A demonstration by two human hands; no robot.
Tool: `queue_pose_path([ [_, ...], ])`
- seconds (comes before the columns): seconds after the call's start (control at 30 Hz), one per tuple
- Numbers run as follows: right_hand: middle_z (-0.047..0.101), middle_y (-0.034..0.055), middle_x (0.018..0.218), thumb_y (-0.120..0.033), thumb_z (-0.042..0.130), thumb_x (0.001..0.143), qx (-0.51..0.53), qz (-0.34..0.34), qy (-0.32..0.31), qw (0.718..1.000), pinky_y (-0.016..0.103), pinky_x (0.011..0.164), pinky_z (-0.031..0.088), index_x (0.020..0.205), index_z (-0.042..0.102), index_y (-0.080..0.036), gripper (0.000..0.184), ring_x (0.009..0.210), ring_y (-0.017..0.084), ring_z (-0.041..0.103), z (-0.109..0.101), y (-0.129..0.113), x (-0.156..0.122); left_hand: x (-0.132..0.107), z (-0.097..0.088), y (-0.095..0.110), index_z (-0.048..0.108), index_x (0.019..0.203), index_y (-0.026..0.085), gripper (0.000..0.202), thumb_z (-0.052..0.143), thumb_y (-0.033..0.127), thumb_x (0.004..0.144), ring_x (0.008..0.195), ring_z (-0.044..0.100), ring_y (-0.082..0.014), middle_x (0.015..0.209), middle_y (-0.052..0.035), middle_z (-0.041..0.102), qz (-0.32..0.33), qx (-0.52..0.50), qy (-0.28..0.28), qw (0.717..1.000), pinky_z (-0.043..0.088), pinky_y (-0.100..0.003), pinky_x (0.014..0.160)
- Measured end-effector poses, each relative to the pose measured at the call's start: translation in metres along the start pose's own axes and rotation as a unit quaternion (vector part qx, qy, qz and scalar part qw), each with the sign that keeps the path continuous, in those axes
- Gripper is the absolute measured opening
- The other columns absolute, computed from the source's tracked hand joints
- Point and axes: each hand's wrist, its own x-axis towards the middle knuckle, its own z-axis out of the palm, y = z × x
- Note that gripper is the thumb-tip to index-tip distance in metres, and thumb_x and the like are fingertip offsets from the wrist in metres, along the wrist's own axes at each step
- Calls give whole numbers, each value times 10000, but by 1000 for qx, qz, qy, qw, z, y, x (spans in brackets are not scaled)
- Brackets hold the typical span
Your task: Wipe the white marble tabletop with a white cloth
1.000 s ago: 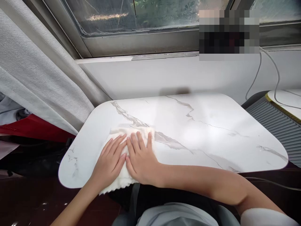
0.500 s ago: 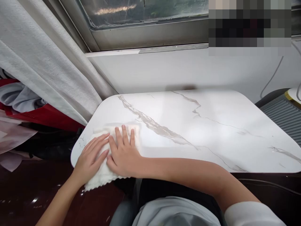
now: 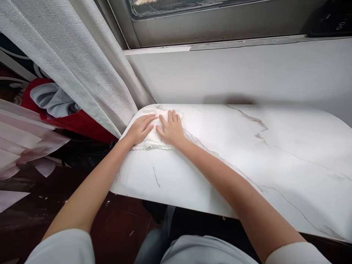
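A white cloth (image 3: 154, 141) with a scalloped edge lies spread at the far left corner of the white marble-patterned table (image 3: 192, 183). On the cloth's left part rests my left hand (image 3: 140, 129), flat, with its fingers stretched to the right. My right hand (image 3: 172, 128) presses on the cloth's right part, palm down, its thumb apart from the fingers. Both hands lie on top of the cloth and neither is wrapped around it. Part of the cloth is hidden beneath them.
A pale curtain (image 3: 93, 66) hangs against the table's left end. Behind the table runs a white wall (image 3: 192, 77) below a metal window frame (image 3: 206, 29). At left stands a red bag (image 3: 82, 123) with grey fabric inside. A dark object (image 3: 332, 22) sits on the sill.
Both hands and the cloth have moved from the table's near left edge to its far left corner. My arms are stretched further forward, and the view has shifted left.
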Motion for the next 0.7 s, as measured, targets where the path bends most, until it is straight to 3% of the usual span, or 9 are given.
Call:
queue_pose_path([
  [0.17,328,221,1561,-380,410,998,-8,64,25,998,516,1185,150,1483,439,-150,538,1475,379,216,7,16,34,46,12,-24,537,1340,173,511,323,432,955,1348,462,-240,1440,-104,533,12,-3,-1,1000,312,-445,1166],
  [0.33,358,221,1543,-359,391,1000,-20,87,53,995,544,1173,152,1471,450,-140,523,1456,371,256,17,23,58,74,16,-42,520,1357,192,510,301,430,961,1370,432,-230,1476,-90,499,12,-1,-13,1000,298,-437,1175],
  [0.53,383,231,1521,-351,386,988,-28,79,64,994,598,1153,149,1456,453,-88,542,1435,397,271,25,22,75,86,14,-58,479,1395,182,534,273,428,967,1414,374,-227,1523,-94,443,19,18,-38,999,240,-444,1203],
  [0.7,336,252,1541,-357,366,993,-41,66,41,996,631,1156,103,1490,394,-70,574,1447,396,247,27,12,77,80,10,-68,463,1409,170,551,267,439,969,1426,358,-233,1534,-109,427,14,26,-40,999,213,-463,1210],
])
